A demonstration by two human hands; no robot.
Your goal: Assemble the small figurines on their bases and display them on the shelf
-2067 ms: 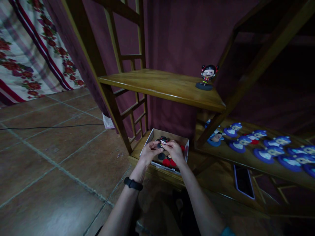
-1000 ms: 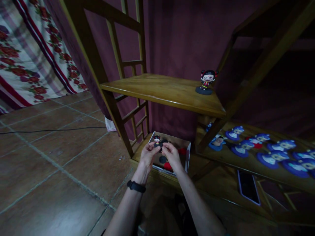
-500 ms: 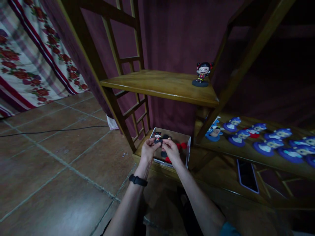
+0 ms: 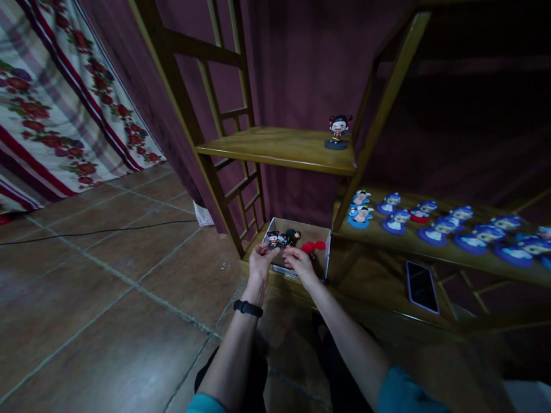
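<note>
A small figurine (image 4: 273,237) with black hair buns and a dark round base is upright over the left side of a shallow cardboard box (image 4: 329,252). My left hand (image 4: 260,263) is closed on its base, thumb toward me. My right hand (image 4: 300,264) is just to the right, over the box's front part, fingers bent but apart, with nothing visible in them. Inside the box lie a dark figurine (image 4: 293,236) and red pieces (image 4: 313,246); my hands hide part of the contents. A similar figurine (image 4: 338,131) stands on the wooden shelf (image 4: 275,148) above.
Several blue-haired figurines (image 4: 396,221) stand in rows on a lower shelf at the right. Below them lies a phone (image 4: 422,285). The slanting wooden post (image 4: 383,115) divides the shelves. A black cable (image 4: 99,231) crosses the tiled floor (image 4: 142,321) at the left.
The view has shifted, showing more of the right shelf. My right hand has drawn slightly away from the figurine's base, while my left hand keeps hold of it.
</note>
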